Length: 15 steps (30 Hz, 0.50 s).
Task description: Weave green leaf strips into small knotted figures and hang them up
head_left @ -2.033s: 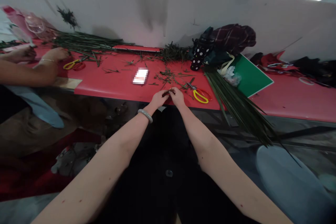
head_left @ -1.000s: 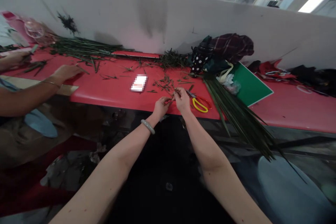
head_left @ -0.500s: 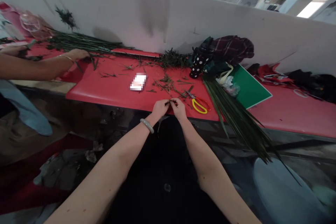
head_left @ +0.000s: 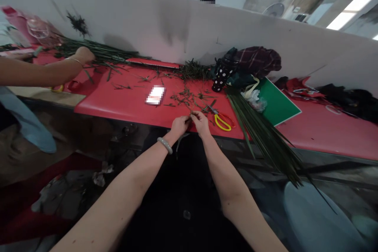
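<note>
To the left of the scissors [head_left: 217, 114] with one yellow and one red handle, the left hand [head_left: 179, 125] and the right hand [head_left: 201, 122] meet at the near edge of the red table [head_left: 132, 102]. The fingers of both hands are narrow, pinched together around a thin strip [head_left: 192, 108], which rises a little above the fingertips, left of the scissors' blades.

One second ago the right hand was reaching higher than the left; now they are nearly level and close together. Half a second ago they were already in almost this same position. Far to the left of the scissors, a co-worker's hand [head_left: 85, 54] has moved farther back, over the bundle of long green stems [head_left: 118, 52]. A yellow loop handle [head_left: 57, 88] has come into sight below that person's forearm.

Most of the strip is covered by the fingers, so I cannot tell its length or its shape. The co-worker's fingers are turned away, and I cannot tell if they hold something. Left of the scissors, the phone [head_left: 155, 95] has a pixelated screen. Right of the scissors, the long leaves [head_left: 261, 136] hang over the table edge, and their far ends are partly hidden under the bags.
</note>
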Tool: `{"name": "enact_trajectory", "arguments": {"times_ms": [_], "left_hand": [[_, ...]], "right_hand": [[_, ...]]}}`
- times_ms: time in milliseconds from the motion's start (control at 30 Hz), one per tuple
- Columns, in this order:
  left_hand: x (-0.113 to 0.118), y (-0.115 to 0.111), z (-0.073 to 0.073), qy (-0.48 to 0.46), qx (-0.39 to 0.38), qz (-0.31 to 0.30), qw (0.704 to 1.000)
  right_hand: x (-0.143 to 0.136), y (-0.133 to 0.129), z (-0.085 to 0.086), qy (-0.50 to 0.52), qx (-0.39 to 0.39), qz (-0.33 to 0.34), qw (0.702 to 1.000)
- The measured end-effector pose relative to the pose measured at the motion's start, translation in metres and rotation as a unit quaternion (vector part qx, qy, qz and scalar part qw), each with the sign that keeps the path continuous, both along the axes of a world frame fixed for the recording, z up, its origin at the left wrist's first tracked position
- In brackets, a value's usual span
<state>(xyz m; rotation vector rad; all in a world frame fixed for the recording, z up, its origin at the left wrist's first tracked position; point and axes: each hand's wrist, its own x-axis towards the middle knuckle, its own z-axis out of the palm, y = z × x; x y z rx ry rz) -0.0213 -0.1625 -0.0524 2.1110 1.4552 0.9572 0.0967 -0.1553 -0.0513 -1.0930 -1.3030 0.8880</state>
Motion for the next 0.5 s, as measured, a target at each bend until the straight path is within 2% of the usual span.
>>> {"name": "enact_trajectory", "arguments": {"times_ms": [133, 300, 500], "left_hand": [[0.001, 0.001, -0.001, -0.028, -0.022, 0.000, 0.999], [0.002, 0.001, -0.001, -0.036, -0.015, -0.001, 0.999], [0.002, 0.001, -0.001, -0.034, -0.013, -0.004, 0.999]], "right_hand": [[-0.004, 0.001, 0.027, 0.039, 0.014, 0.013, 0.999], [0.000, -0.002, 0.067, 0.045, 0.084, 0.017, 0.995], [0.003, -0.007, 0.091, 0.012, 0.114, -0.004, 0.993]]}}
